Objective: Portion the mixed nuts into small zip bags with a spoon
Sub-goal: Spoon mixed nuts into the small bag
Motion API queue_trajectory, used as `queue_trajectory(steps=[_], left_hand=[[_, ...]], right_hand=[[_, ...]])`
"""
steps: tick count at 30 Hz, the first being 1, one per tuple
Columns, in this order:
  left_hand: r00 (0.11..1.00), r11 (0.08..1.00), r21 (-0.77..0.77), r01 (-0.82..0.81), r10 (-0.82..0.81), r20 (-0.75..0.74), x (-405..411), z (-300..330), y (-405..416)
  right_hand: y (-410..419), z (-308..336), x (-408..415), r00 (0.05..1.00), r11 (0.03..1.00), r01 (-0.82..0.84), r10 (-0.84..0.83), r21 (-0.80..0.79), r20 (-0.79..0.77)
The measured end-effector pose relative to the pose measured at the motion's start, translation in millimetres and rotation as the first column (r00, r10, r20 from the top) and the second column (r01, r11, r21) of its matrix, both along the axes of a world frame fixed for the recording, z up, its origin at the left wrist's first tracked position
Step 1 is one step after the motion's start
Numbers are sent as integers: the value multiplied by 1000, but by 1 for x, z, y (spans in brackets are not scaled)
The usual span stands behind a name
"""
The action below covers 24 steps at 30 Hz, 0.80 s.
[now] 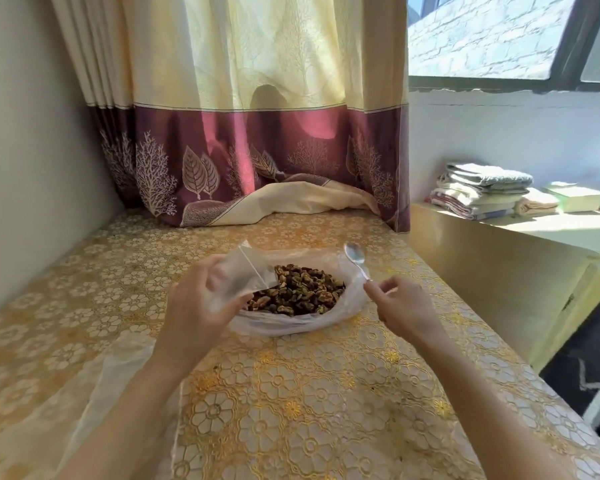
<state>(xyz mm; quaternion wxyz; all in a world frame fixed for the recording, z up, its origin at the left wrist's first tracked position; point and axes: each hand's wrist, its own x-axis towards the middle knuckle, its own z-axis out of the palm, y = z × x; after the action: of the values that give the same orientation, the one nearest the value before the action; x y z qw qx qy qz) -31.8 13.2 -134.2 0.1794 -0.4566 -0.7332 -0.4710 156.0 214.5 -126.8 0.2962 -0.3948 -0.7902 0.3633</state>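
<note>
Nuts (297, 289) are sitting in a big floppy plastic bag (326, 320) that's spread wide open in the middle of the table (326, 393), which makes sense since you want a wide mouth to dig into with a spoon

Left hand (194, 306) has 1 small zip bag (246, 275) pinched between thumb and fingers, held up just over the near left edge of the pile. My guess is it's kept right above the big bag so anything that spills drops back into the nuts instead of onto the tablecloth. The zip bag looks blurry so I can't tell if its mouth is actually open yet, and I can't see any nuts in it

Right hand (400, 306) is curled around the spoon (355, 259) handle, bowl pointing up and away over the far right side of the bag. Spoon looks empty, so I'd say the scoop hasn't happened for this bag yet

Another bit of clear plastic (118, 386) lies flat on the table under the left arm, could be more bags, can't say for sure
</note>
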Motion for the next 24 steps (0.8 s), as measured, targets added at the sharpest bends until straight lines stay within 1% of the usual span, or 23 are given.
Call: queue_trajectory(steps=[2,4,6,9,11,15,17,18,21,24], left_hand=[[1000,1000,10,-10,10,-2,-9,6,3],[1000,1000,5,-24,24,-11,-21,9,5],[999,999,6,-50,50,2,-30,7,6],[996,996,53,-78,75,52,-35,-2,5],[995,994,64,-86,81,65,-33,-7,6],[995,995,49,-84,80,62,-29,-11,7],[995,996,46,-74,70,68,-28,-14,5],[995,997,43,-69,66,69,-27,-16,3],[997,997,29,-69,67,48,-26,-21,0],[997,997,4,-71,71,43,-25,-23,0]], right_hand=[[4,3,-19,997,997,-64,61,-49,-51],[7,7,-35,993,994,-91,86,-63,-80],[10,8,-46,978,984,-124,100,-125,-183],[12,6,-56,910,944,-197,76,-265,-407],[13,4,-59,851,906,-255,44,-339,-524],[19,0,-54,771,845,-353,20,-401,-636],[20,-4,-51,732,860,-344,-6,-377,-681],[20,-6,-51,727,893,-293,-24,-341,-686],[19,-11,-50,724,974,-113,-54,-196,-687],[18,-14,-49,762,998,-9,-37,-68,-647]])
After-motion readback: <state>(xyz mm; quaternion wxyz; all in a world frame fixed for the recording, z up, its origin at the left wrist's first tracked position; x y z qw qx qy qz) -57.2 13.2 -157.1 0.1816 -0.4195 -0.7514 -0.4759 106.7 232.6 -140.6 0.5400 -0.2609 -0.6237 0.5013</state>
